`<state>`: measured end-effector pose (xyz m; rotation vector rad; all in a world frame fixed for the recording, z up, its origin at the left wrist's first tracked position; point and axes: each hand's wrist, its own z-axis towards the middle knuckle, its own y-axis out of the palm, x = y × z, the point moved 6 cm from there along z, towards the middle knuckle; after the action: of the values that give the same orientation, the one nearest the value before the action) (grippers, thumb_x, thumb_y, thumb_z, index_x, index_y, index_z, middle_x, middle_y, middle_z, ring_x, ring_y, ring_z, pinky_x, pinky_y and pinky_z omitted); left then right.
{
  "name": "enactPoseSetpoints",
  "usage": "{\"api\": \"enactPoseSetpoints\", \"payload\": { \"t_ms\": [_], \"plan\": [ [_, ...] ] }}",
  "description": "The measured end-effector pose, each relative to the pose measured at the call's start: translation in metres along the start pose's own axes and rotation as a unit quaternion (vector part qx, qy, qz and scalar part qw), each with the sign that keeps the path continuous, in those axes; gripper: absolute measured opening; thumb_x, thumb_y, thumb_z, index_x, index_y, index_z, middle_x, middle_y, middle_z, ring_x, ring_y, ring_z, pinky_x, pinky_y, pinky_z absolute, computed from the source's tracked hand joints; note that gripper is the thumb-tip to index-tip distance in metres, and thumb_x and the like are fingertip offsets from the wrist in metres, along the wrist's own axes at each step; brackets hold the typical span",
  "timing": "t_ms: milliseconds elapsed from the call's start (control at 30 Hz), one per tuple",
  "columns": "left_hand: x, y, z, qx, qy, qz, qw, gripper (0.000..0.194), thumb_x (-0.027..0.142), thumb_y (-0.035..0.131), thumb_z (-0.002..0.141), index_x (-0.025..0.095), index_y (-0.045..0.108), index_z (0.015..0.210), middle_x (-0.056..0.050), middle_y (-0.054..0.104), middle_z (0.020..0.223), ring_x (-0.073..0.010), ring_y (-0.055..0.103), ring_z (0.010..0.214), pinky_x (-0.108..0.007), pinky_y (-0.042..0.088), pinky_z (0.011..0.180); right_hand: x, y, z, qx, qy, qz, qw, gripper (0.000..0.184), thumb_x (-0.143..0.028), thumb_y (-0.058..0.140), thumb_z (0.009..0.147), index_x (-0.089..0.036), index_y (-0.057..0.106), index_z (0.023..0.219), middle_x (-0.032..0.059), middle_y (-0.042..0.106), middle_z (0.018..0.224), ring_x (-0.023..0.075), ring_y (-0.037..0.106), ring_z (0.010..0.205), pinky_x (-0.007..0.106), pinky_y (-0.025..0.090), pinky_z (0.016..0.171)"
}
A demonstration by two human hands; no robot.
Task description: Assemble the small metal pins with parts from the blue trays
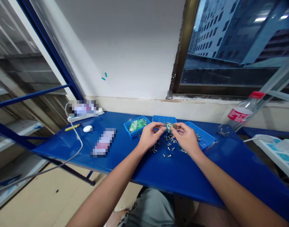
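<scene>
My left hand (151,135) and my right hand (186,136) meet above the blue table (125,157), fingertips pinched on a small greenish clear plastic bag (168,125) with metal pieces showing in it. Loose screws (168,155) lie scattered on the table under and in front of both hands. Left of my left hand, a blue tray (133,135) holds several filled greenish bags (138,124). Behind the hands stands a second blue tray (163,119), its inside partly hidden. Beyond my right hand is a third blue tray (207,138), with some screws at its near left side.
To the left lie a pixelated flat rectangle (104,142), a white rounded object (87,128), a yellow knife-like tool (72,127) and a hanging grey cable (80,142). A red-capped plastic bottle (240,115) stands at right, near a white power strip (276,154). A wall and window border the table.
</scene>
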<state>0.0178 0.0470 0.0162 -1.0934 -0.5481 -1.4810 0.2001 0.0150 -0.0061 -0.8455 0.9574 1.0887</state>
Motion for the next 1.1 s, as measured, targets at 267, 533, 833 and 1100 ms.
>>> {"api": "enactPoseSetpoints", "payload": {
  "t_ms": [267, 533, 833, 1100],
  "plan": [
    [-0.016, -0.003, 0.002, 0.003, -0.042, -0.041, 0.998, 0.034, 0.041, 0.077, 0.091, 0.015, 0.074, 0.114, -0.013, 0.079, 0.115, -0.0264, 0.077, 0.104, -0.044, 0.061, 0.099, -0.006, 0.01, -0.002, -0.069, -0.018, -0.032, 0.997, 0.034, -0.044, 0.08, 0.084, -0.02, 0.074, 0.108, 0.0097, 0.076, 0.106, 0.0234, 0.073, 0.093, 0.035, 0.064, 0.078],
    [-0.01, 0.008, 0.0, -0.052, -0.025, -0.118, 0.991, 0.036, 0.03, 0.075, 0.093, 0.015, 0.064, 0.124, -0.013, 0.078, 0.11, -0.0219, 0.075, 0.101, -0.038, 0.06, 0.095, -0.002, 0.009, 0.001, -0.077, 0.005, 0.014, 0.997, 0.04, -0.048, 0.083, 0.082, -0.02, 0.077, 0.11, 0.0102, 0.077, 0.107, 0.0226, 0.072, 0.089, 0.035, 0.062, 0.077],
    [0.0, -0.003, 0.0, 0.019, -0.007, 0.008, 1.0, 0.025, 0.038, 0.075, 0.093, 0.016, 0.073, 0.105, -0.01, 0.078, 0.105, -0.021, 0.074, 0.094, -0.035, 0.061, 0.087, 0.001, -0.002, 0.001, -0.012, 0.002, -0.013, 1.0, 0.033, -0.048, 0.082, 0.082, -0.018, 0.074, 0.096, 0.0091, 0.078, 0.095, 0.0242, 0.075, 0.086, 0.035, 0.063, 0.074],
    [-0.006, 0.004, -0.002, -0.02, -0.026, -0.022, 0.999, 0.04, 0.039, 0.081, 0.088, 0.017, 0.077, 0.121, -0.011, 0.081, 0.115, -0.027, 0.078, 0.104, -0.041, 0.064, 0.096, -0.005, 0.011, -0.003, -0.086, -0.056, -0.036, 0.994, 0.035, -0.034, 0.077, 0.085, -0.023, 0.073, 0.117, 0.0092, 0.072, 0.126, 0.021, 0.076, 0.093, 0.037, 0.066, 0.087]
  ]
}}
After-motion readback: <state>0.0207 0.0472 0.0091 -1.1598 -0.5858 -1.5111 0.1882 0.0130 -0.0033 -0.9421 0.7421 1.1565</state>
